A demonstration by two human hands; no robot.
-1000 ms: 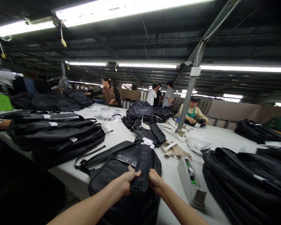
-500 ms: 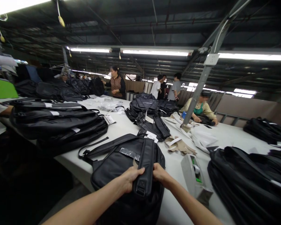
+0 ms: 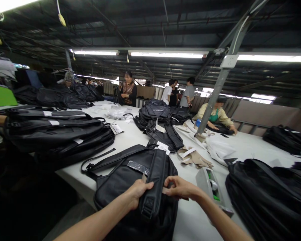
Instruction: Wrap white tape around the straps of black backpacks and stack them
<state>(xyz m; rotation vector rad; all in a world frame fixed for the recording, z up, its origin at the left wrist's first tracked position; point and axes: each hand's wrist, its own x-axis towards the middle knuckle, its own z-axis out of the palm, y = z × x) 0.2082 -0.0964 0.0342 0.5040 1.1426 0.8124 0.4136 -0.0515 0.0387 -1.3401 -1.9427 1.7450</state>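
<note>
A black backpack [image 3: 112, 189] lies on the white table [image 3: 188, 214] in front of me, its strap side up. My left hand [image 3: 137, 192] is closed round the padded shoulder strap [image 3: 155, 170], thumb on top and the other fingers hidden beneath. A bit of tan material [image 3: 144, 178] shows by that thumb. Just right of the strap, my right hand [image 3: 182, 187] pinches a small tan strip [image 3: 165, 190]. Clear film covers a patch [image 3: 137, 166] on the bag's back panel. White paper tags [image 3: 163, 146] lie at its top.
Stacked black backpacks stand left [image 3: 52, 134] and right [image 3: 266, 194], with more bags [image 3: 154, 112] ahead. A grey tape dispenser [image 3: 203, 182], tan scraps [image 3: 194, 157] and plastic bags [image 3: 220, 145] lie to the right. A metal post [image 3: 213, 97] rises there. Co-workers are across the table.
My right hand has moved slightly right, away from the strap's edge, and a tan strip now shows in its fingers. My left hand keeps its hold on the strap.
</note>
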